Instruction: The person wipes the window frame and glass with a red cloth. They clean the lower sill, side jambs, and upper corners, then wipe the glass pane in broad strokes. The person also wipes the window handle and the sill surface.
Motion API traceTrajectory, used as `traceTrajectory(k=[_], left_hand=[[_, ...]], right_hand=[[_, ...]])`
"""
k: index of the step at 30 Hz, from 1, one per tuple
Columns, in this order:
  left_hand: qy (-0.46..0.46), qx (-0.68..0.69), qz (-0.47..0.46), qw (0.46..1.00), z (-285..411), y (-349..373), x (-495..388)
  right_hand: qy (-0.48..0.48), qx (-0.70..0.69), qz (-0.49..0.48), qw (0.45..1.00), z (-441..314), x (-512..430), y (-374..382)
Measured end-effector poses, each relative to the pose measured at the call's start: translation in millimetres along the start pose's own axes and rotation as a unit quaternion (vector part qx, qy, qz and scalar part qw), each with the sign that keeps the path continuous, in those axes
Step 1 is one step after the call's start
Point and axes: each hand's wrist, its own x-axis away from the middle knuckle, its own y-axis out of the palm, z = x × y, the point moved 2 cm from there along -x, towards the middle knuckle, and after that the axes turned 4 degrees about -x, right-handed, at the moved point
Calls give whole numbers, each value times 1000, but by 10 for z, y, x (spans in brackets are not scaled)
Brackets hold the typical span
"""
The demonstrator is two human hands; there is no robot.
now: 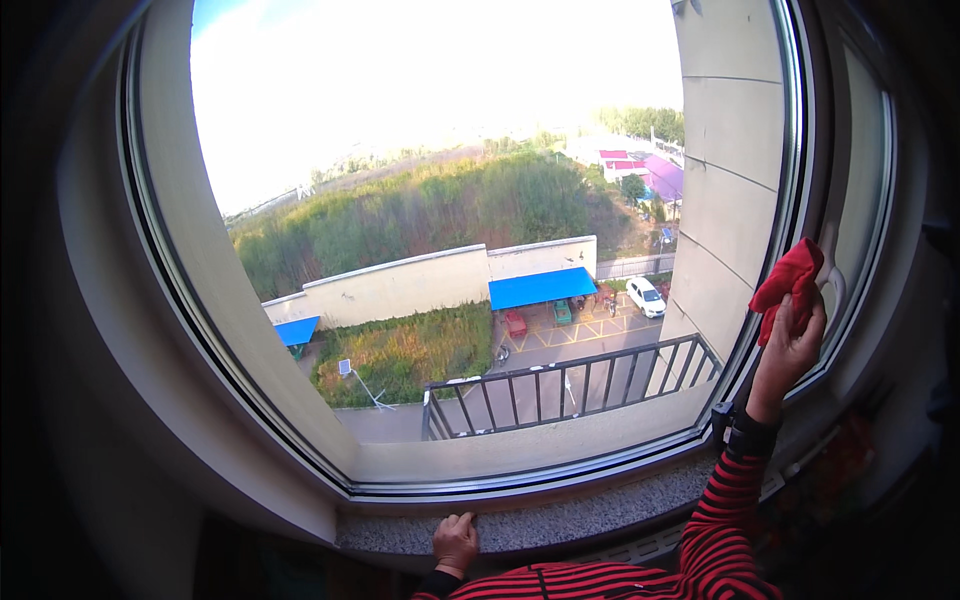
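Observation:
Up at the right side of the window, my right hand holds a bunched red cloth. The cloth is against or close to the dark window frame, beside a pale curved window handle; contact is hard to tell. My left hand rests with curled fingers on the speckled granite windowsill, near its front edge. No object shows in that hand. Between the two hands stands the large glass pane.
A narrow side sash stands at the right. Below the sill runs a slotted radiator top. Outside are a black metal railing, a blue canopy roof and a parked white car, all far below or beyond the glass.

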Motion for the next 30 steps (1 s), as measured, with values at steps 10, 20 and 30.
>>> traceTrajectory(k=[10,20,30], left_hand=[[-15,18,6,1000,47,-43,-2],[-9,12,-8,1000,47,-49,-15],[-14,9,-9,1000,35,-44,-2]], right_hand=[[-43,-141,-115,982,-809,515,675],[-252,-282,-251,891,-2038,1014,676],[-161,-72,-179,968,-1071,311,504]])
